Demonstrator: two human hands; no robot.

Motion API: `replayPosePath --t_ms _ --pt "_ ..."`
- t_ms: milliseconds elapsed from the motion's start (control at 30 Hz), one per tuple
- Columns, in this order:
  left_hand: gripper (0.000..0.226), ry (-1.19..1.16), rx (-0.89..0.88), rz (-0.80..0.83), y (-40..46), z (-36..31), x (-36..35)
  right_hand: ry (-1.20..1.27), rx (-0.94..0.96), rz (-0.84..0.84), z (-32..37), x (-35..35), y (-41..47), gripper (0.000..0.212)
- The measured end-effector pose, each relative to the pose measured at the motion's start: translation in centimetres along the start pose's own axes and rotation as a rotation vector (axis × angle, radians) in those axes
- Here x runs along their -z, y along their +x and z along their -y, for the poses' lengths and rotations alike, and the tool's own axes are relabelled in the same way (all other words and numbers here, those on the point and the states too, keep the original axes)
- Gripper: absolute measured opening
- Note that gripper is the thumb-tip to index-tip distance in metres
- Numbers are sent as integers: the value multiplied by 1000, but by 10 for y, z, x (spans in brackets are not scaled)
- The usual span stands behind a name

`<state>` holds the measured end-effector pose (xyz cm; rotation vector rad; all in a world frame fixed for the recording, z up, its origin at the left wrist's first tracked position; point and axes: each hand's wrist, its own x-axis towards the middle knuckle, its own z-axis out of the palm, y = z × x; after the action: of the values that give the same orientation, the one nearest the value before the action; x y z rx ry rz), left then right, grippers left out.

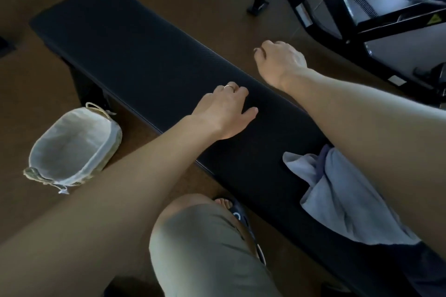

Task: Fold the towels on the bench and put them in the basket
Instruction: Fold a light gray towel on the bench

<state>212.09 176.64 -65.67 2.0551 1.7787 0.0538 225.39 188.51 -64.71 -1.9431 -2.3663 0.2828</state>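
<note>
Towels point(342, 198) lie on the bench's point(135, 55) near end; basket point(72, 149) left on floor.
</note>
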Motion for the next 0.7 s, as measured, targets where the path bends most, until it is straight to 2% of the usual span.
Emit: replayPosePath --t_ms 67,133,267,467,633,700 --pt "59 1 -24 -30 -7 -13 -4 48 -3 -47 -8 11 -13 48" --pt "60 -43 -37 -28 -17 -32 -7 67 -27 -27 -18 24 -31 45" --pt "62 -47 -137 32 -35 -76 -17 5 4 109 -49 46 -68 33" --pt "65 -207 -186 83 -47 -133 -33 -16 41 322 -93 66 -125 18" --pt "60 -290 -254 100 -61 -157 -42 -24 10 353 -115 77 -162 19" --pt "62 -279 -289 96 -62 -161 -46 27 -3 293 -121 80 -169 20"
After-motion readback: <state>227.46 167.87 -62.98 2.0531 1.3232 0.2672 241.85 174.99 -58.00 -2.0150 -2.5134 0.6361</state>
